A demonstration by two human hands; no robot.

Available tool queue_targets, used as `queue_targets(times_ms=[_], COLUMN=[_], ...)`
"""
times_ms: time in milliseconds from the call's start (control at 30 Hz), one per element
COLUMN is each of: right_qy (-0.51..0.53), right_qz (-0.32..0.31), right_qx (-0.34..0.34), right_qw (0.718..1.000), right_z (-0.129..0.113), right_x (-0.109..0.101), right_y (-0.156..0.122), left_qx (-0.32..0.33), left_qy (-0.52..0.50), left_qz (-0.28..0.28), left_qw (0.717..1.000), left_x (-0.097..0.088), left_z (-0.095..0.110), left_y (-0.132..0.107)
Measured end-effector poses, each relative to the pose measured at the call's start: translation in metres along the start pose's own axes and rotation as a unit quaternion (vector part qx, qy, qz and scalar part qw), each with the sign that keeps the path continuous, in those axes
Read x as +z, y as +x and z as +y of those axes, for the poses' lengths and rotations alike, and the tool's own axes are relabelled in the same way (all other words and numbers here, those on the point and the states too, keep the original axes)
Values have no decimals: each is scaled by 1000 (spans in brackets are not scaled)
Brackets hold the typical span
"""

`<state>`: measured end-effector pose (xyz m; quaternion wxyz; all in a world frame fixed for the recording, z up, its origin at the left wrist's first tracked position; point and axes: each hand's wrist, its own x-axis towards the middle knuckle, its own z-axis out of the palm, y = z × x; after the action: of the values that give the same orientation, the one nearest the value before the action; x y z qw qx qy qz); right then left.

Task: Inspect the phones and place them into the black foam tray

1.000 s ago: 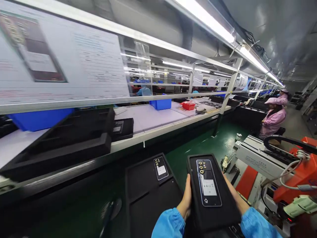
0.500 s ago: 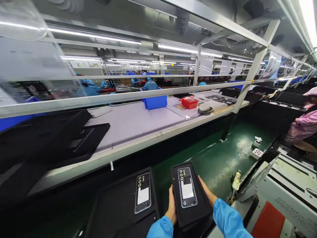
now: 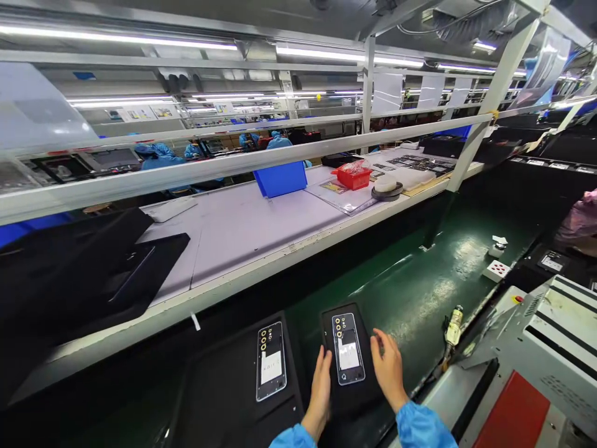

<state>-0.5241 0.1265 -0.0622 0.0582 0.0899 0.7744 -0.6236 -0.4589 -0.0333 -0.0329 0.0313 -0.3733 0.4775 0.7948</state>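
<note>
The left hand (image 3: 321, 387) and right hand (image 3: 388, 371) rest open-fingered beside the tray (image 3: 349, 398), gripping nothing; it looks light and stiff; its phone (image 3: 347, 348) looks fragile, so take the tray's edges.

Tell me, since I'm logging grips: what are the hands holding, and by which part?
A black tray carrying a phone; left hand lies along its left edge, right hand on its right side. No closed grip is visible.

Two bare hands reach forward from blue sleeves at the near bottom edge of the view. The left hand (image 3: 321, 387) lies flat and narrow, fingers straight and together, pointing far. The right hand (image 3: 387, 369) sits just to its right, slightly farther out, palm down, fingers loosely spread and a little curled. The hands are apart, not touching.
</note>
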Motion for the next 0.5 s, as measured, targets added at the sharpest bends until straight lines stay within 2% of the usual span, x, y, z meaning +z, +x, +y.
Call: queue_targets(times_ms=[67, 100, 133, 200, 233, 267, 333, 400, 500], right_qy=[-155, -237, -304, -389, -401, -384, -297, -192, -105], right_qz=[-9, -10, -4, 19, 31, 41, 52, 47, 36], right_qx=[-55, -64, -61, -53, -50, -48, -37, -24, -15], right_qw=[986, 969, 951, 920, 914, 921, 953, 980, 994], right_z=[-9, -12, -15, -19, -20, -20, -19, -18, -14], right_x=[12, 20, 27, 41, 45, 49, 52, 53, 44], right_y=[-27, -39, -49, -61, -63, -63, -58, -50, -48], left_qx=[65, 101, 134, 186, 203, 214, 238, 262, 286], left_qy=[114, 220, 343, 578, 655, 695, 725, 730, 736], left_qz=[-39, -64, -87, -109, -107, -100, -86, -80, -71], left_qw=[991, 968, 926, 787, 720, 679, 640, 627, 609], left_x=[-10, -15, -20, -28, -30, -31, -32, -32, -32], left_z=[0, -1, -4, -10, -13, -15, -19, -19, -18], left_y=[-22, -31, -39, -49, -52, -52, -51, -50, -49])
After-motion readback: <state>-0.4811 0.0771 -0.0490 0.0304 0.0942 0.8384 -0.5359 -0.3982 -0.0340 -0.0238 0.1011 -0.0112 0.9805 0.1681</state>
